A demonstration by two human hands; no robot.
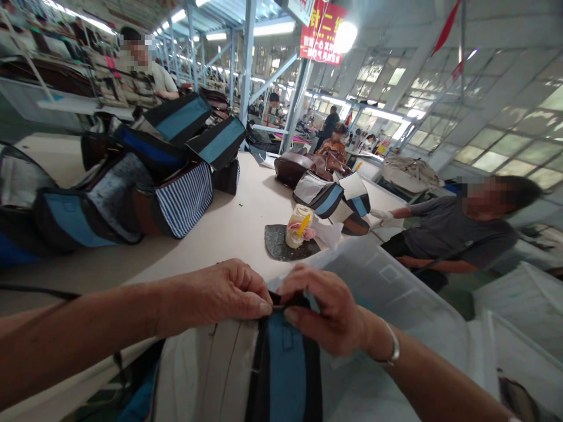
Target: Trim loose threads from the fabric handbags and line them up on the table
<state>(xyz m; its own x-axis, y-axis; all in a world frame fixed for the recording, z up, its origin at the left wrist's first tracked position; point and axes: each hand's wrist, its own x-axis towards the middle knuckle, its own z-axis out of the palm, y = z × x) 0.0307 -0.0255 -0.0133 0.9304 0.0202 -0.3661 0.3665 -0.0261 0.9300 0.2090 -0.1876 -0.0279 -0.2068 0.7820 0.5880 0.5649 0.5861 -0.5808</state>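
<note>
In front of me is an unfinished bag (pixel 288 369), black with a blue band and a pale panel on its left side. My left hand (pixel 233 293) pinches the bag's dark top edge between thumb and fingers. Close beside it, my right hand (pixel 325 308) grips the same edge, its index finger and thumb curled around the dark material. A bracelet (pixel 393 343) circles my right wrist. Just what small part lies between the fingertips is hidden.
Several similar bag pieces (pixel 185 199) are heaped on the white table (pixel 246 202) at left. A jar with a yellow brush (pixel 299 228) stands on a dark scrap (pixel 272 246). A translucent plastic bin (pixel 396 299) adjoins the table at right. A seated person (pixel 453 228) reaches toward more bags (pixel 321 196).
</note>
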